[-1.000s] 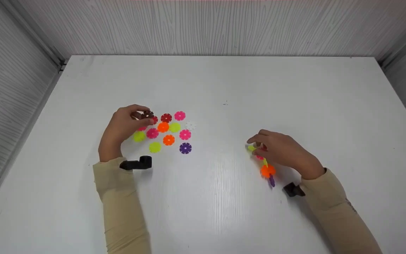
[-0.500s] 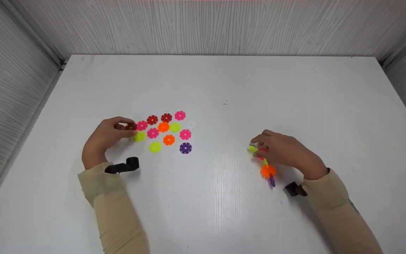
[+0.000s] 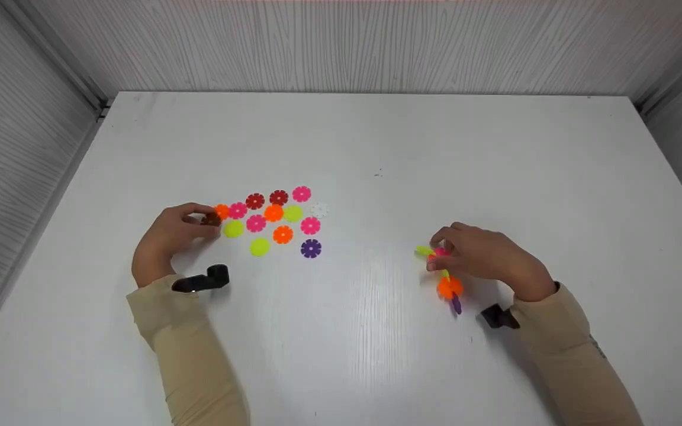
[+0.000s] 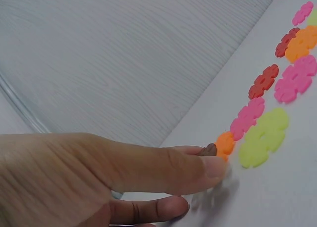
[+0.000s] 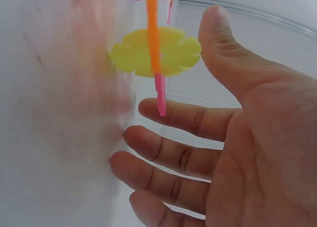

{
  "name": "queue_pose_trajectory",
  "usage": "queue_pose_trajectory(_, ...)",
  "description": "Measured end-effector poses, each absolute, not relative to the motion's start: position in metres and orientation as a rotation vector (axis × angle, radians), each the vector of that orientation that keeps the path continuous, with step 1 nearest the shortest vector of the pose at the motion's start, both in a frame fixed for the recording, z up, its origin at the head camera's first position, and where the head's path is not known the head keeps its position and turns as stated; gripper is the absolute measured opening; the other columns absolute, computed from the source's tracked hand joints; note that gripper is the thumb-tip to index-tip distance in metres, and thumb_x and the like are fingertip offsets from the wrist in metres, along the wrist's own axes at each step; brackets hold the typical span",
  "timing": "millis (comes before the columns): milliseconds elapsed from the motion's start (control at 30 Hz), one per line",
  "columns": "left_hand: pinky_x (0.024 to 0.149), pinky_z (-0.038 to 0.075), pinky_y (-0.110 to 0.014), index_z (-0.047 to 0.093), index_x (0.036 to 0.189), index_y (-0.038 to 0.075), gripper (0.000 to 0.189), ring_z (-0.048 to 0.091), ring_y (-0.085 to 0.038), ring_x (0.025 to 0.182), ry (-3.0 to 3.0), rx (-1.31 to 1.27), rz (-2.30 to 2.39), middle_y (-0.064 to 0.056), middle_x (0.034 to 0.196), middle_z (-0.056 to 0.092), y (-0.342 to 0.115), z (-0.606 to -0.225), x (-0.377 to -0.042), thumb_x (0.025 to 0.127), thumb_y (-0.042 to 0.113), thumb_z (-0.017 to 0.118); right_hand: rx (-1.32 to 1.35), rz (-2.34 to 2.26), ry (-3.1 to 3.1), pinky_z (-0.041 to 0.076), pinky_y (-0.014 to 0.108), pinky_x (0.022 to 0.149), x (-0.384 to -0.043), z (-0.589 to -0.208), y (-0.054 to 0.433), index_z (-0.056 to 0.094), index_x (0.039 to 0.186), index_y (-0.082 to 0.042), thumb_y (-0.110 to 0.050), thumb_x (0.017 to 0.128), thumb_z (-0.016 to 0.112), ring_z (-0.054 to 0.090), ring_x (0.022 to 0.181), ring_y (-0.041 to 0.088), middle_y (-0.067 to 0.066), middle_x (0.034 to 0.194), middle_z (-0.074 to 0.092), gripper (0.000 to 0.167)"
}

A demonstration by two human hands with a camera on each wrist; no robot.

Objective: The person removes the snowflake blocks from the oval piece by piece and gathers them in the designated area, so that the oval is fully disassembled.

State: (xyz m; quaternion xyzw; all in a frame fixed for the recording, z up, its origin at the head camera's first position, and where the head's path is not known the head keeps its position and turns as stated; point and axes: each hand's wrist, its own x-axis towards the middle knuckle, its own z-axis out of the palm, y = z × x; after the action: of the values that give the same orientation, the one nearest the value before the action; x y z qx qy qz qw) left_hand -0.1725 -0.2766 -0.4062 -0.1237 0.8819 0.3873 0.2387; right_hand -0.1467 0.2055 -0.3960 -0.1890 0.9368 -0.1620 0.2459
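In the head view my left hand (image 3: 172,234) is at the left end of the group of flower-shaped discs. Its thumb and fingers pinch a brown disc (image 4: 210,149), mostly hidden by the thumb in the left wrist view. An orange disc (image 3: 221,212) lies right beside those fingertips. My right hand (image 3: 480,254) is around the upper part of a chain of interlocked discs. That chain has an orange disc (image 3: 450,288), a purple disc (image 3: 457,305) and a yellow-green disc (image 5: 156,52). In the right wrist view the thumb stands apart from the fingers, with the chain between them.
Loose discs lie flat on the white table (image 3: 370,355), among them a purple one (image 3: 311,248), a white one (image 3: 319,210) and a yellow-green one (image 3: 260,247). A wood-grain panel (image 3: 341,47) rises behind the table.
My left hand has moved left and nearer with the brown disc, and an orange disc has come into view beside it. The right hand has shifted slightly right; its fingers have spread from the chain.
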Motion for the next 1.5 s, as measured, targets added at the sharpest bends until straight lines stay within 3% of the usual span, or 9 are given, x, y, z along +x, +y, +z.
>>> queue_pose_trajectory(233, 0.099, 0.037, -0.039, 0.049, 0.138, 0.014, 0.052, 0.041, -0.033, 0.121, 2.41, -0.334, 1.051, -0.02, 0.137, 0.046, -0.276, -0.406, -0.173, 0.089, 0.023, 0.065, -0.48, -0.419, 2.524, 0.048, 0.047, 0.089, -0.148, -0.395, 0.205, 0.056, 0.128, -0.009, -0.051, 0.089, 0.062, 0.06, 0.103, 0.025, 0.01, 0.115, 0.059, 0.057)
queue_pose_trajectory(467, 0.105, 0.034, -0.048, 0.046, 0.143, 0.016, 0.058, 0.036, -0.037, 0.124, 2.392, -0.354, 1.001, -0.024, 0.143, 0.036, -0.277, -0.405, -0.172, 0.089, 0.024, 0.065, -0.473, -0.401, 2.519, 0.048, 0.048, 0.089, -0.147, -0.393, 0.205, 0.055, 0.128, -0.009, -0.051, 0.089, 0.062, 0.059, 0.104, 0.025, 0.011, 0.116, 0.059, 0.059)
queue_pose_trajectory(700, 0.094, 0.038, -0.04, 0.046, 0.142, 0.017, 0.057, 0.039, -0.033, 0.117, 2.421, -0.347, 1.023, -0.019, 0.133, 0.045, -0.274, -0.397, -0.169, 0.09, 0.028, 0.064, -0.434, -0.36, 2.517, 0.049, 0.046, 0.086, -0.146, -0.39, 0.205, 0.056, 0.127, -0.007, -0.052, 0.086, 0.064, 0.059, 0.102, 0.025, 0.011, 0.114, 0.059, 0.061)
queue_pose_trajectory(867, 0.092, 0.038, -0.042, 0.047, 0.141, 0.017, 0.055, 0.042, -0.031, 0.116, 2.495, -0.317, 1.072, -0.017, 0.13, 0.046, -0.266, -0.383, -0.169, 0.091, 0.032, 0.063, -0.417, -0.337, 2.504, 0.049, 0.044, 0.082, -0.145, -0.387, 0.206, 0.056, 0.123, -0.003, -0.054, 0.085, 0.065, 0.059, 0.099, 0.023, 0.011, 0.113, 0.06, 0.064)
queue_pose_trajectory(1200, 0.082, 0.042, -0.03, 0.053, 0.136, 0.013, 0.051, 0.043, -0.022, 0.106, 2.701, -0.166, 1.238, -0.011, 0.118, 0.054, -0.24, -0.368, -0.174, 0.091, 0.034, 0.065, -0.415, -0.373, 2.489, 0.049, 0.043, 0.081, -0.147, -0.388, 0.204, 0.056, 0.12, -0.007, -0.047, 0.089, 0.064, 0.058, 0.095, 0.021, 0.008, 0.109, 0.062, 0.052)
queue_pose_trajectory(1500, 0.08, 0.046, -0.025, 0.057, 0.133, 0.015, 0.045, 0.047, -0.021, 0.107, 2.734, -0.1, 1.32, -0.009, 0.113, 0.056, -0.218, -0.362, -0.179, 0.091, 0.032, 0.065, -0.486, -0.467, 2.529, 0.044, 0.03, 0.067, -0.147, -0.394, 0.204, 0.06, 0.111, -0.011, -0.025, 0.09, 0.065, 0.053, 0.067, 0.013, 0.003, 0.095, 0.065, 0.026)
